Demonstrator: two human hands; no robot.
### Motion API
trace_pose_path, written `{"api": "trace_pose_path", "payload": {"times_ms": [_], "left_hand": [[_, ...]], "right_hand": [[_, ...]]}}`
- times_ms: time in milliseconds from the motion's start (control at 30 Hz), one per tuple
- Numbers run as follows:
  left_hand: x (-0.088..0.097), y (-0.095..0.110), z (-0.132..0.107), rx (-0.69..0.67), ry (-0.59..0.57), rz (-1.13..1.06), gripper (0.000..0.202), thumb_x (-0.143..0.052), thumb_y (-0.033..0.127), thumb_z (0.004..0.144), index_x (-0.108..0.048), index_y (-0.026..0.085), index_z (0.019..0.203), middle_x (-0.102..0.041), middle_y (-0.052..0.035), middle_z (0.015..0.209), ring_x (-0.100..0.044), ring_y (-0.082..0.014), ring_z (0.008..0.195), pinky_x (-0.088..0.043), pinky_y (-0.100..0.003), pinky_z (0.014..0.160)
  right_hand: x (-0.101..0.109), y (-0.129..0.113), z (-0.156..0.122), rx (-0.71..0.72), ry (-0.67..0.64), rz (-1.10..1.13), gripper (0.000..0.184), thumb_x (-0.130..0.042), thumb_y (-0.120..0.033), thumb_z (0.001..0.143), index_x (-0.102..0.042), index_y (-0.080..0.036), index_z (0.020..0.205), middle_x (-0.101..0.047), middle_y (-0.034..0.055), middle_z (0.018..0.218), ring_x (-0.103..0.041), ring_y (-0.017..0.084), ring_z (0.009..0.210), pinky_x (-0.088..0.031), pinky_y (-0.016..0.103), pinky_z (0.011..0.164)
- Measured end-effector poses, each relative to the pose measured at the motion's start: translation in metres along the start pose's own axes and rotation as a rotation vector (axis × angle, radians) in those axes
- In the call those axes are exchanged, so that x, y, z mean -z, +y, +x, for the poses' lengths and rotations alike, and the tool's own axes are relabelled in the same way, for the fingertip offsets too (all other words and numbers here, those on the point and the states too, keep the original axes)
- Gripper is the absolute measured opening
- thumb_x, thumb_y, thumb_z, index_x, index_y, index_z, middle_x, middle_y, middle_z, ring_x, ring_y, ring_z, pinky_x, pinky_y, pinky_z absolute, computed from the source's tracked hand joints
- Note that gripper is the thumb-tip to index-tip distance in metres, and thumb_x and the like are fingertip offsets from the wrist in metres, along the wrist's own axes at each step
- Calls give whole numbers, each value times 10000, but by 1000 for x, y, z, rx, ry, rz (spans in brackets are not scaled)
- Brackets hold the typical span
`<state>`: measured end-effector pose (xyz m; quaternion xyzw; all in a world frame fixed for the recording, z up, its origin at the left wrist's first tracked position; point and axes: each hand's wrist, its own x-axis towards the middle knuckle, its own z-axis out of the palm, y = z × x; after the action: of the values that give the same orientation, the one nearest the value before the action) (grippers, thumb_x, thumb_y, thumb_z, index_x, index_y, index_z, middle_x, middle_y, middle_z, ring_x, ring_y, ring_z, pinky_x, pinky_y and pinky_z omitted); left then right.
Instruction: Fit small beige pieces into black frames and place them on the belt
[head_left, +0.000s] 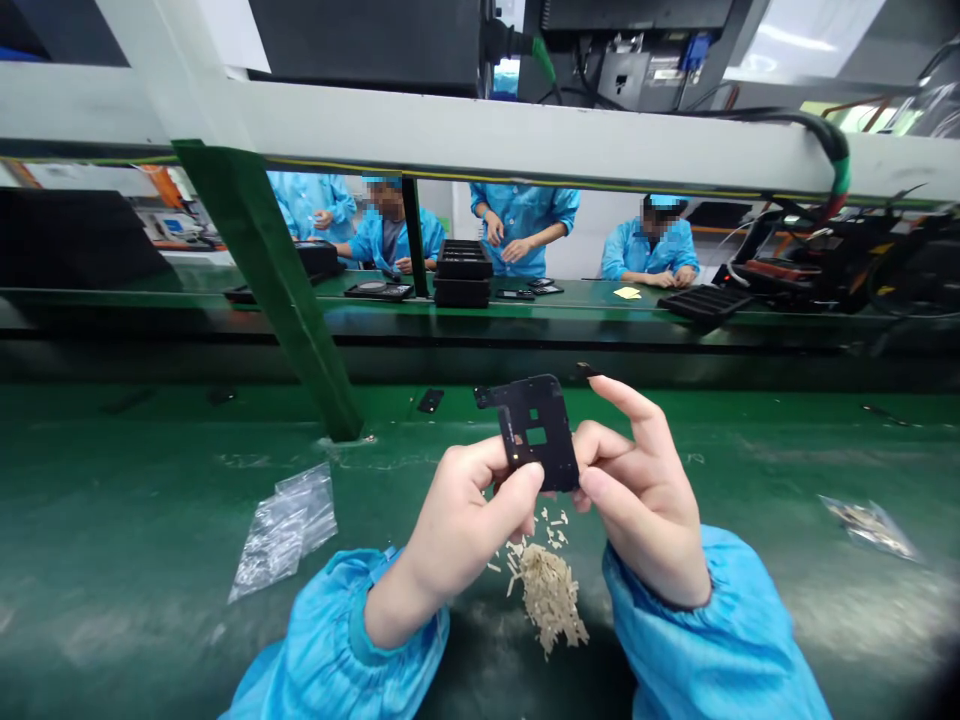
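A thin black plate [556,440] with square cutouts and a narrow arm at its upper left is held up over the green bench. My left hand [472,520] is closed on its left and lower edge, thumb on the near face. At the lower right edge, the thumb and a bent finger of my right hand [645,490] pinch the plate, while the index finger points up. By that fingertip shows a small dark piece [586,371]; whether it touches the finger I cannot tell. Beneath my hands lies a pile of small beige strips [551,595].
Clear plastic bags [285,530] lie left, and a bag of small pieces [870,527] lies right. A small black part [430,401] sits farther back. A slanting green post [277,300] and a white shelf beam [487,125] stand ahead. Co-workers in blue sit and stand beyond, near black trays [463,272].
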<state>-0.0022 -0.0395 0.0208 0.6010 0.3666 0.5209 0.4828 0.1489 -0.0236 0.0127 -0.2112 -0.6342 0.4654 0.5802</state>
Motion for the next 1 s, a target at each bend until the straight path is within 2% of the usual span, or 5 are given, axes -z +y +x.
{"api": "trace_pose_path", "payload": {"times_ms": [367, 567, 700, 867, 1000], "left_hand": [[1, -5, -2, 62, -38, -134, 183, -516, 277, 829, -582, 158, 706, -496, 51, 449, -419, -53, 390, -348, -158, 419], [1, -9, 0, 73, -52, -183, 202, -531, 304, 831, -567, 153, 702, -493, 56, 444, -408, -43, 378, -339, -150, 411], [0, -9, 1, 67, -56, -188, 201, -528, 295, 826, -557, 153, 687, -491, 57, 440, -403, -43, 375, -336, -151, 406], [-1, -10, 3, 67, -33, -151, 201, -530, 305, 818, -564, 147, 698, -489, 53, 447, -419, -55, 388, -359, -169, 425], [-1, -13, 8, 86, -18, -137, 220, -542, 334, 803, -553, 146, 690, -479, 51, 443, -417, -63, 387, -351, -184, 422]], "right_hand": [[-4, 1, -4, 162, 41, -188, 532, -518, -143, 868, -337, -344, 1326, -456, -44, 654, -458, 138, 604, -420, 296, 572], [-3, 2, -2, 98, 16, 25, 423, -431, -237, 904, -382, -286, 1321, -481, -30, 640, -435, 126, 555, -407, 260, 511], [-3, 2, -3, 74, 42, 37, 419, -428, -225, 903, -391, -297, 1315, -490, -29, 654, -437, 122, 566, -407, 254, 522], [-4, 5, -4, 142, 29, -165, 500, -475, -168, 885, -331, -317, 1340, -476, -39, 675, -462, 132, 602, -416, 283, 567], [-4, 12, -2, 203, 39, -300, 509, -438, -130, 898, -289, -334, 1340, -458, -34, 697, -470, 142, 618, -411, 304, 576]]}}
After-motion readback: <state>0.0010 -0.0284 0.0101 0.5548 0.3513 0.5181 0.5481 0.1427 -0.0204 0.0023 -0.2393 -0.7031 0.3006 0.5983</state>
